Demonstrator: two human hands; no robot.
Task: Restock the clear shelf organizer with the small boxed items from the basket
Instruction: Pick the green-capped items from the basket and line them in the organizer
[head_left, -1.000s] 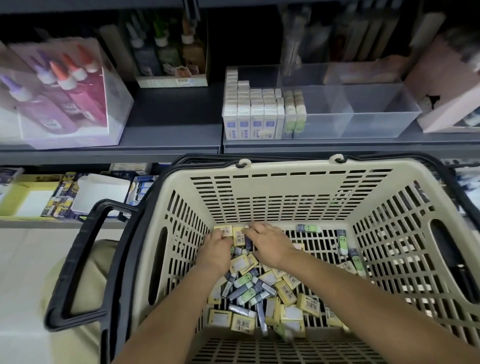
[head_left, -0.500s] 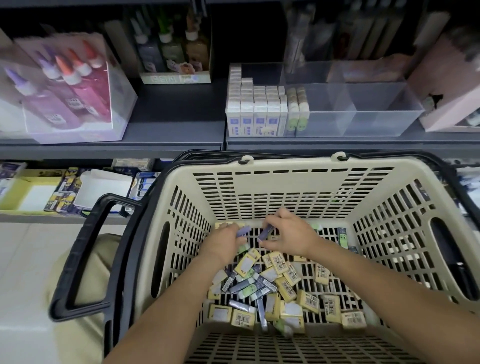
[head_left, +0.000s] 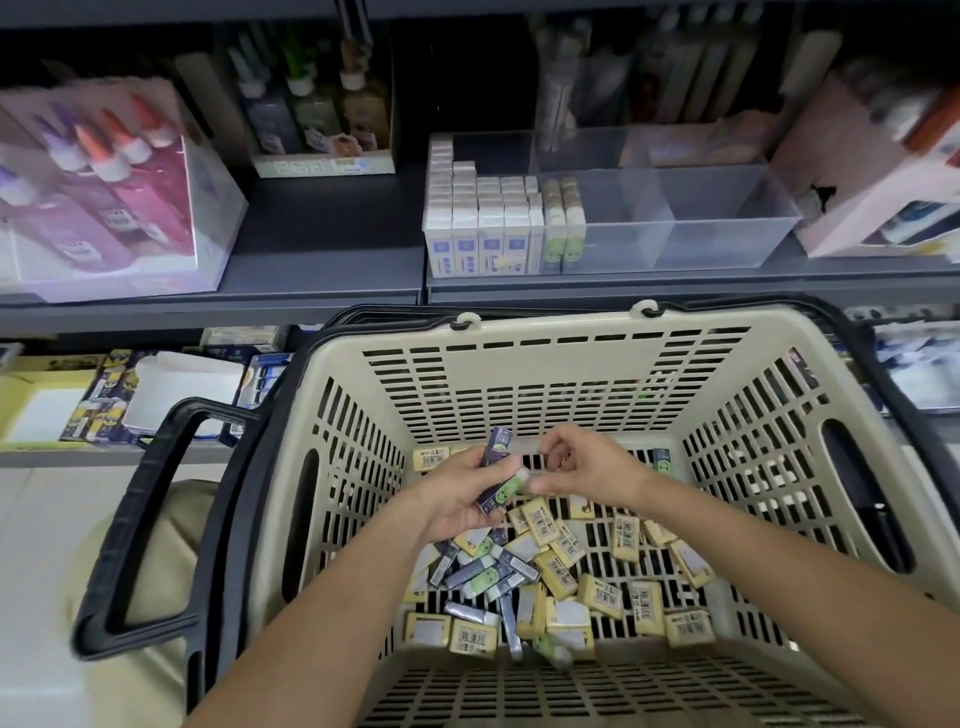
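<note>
Head view: a small bunch of purple boxes (head_left: 496, 452) is gripped in the left hand (head_left: 457, 493), whose fingers are curled round it, above the far end of the basket (head_left: 550, 325). The right hand (head_left: 592, 467) is set against the same bunch from the right, with thumb and forefinger apparently pinched on the pale end of the lower box.

The held boxes are slim and oblong, dark purple with a green cartoon face and a white end. Their long axes are tilted up and away, towards the shelf (head_left: 322, 260). More of the same kind are mixed into the loose pile (head_left: 488, 571) on the basket floor, among flatter yellow boxes (head_left: 602, 597) with barcodes.

The clear organizer (head_left: 727, 228) lies ahead of and above both hands, beyond the basket's far rim and slightly to the right. In it, white and blue boxes (head_left: 478, 228) are stood on end at the left, and a narrow column of green-faced boxes (head_left: 563, 218) is stood just beside them. Room is seen to the right of that column. The right hand is judged marginally nearer to it, so the bunch would have to be carried forward and upward and set on end.
</note>
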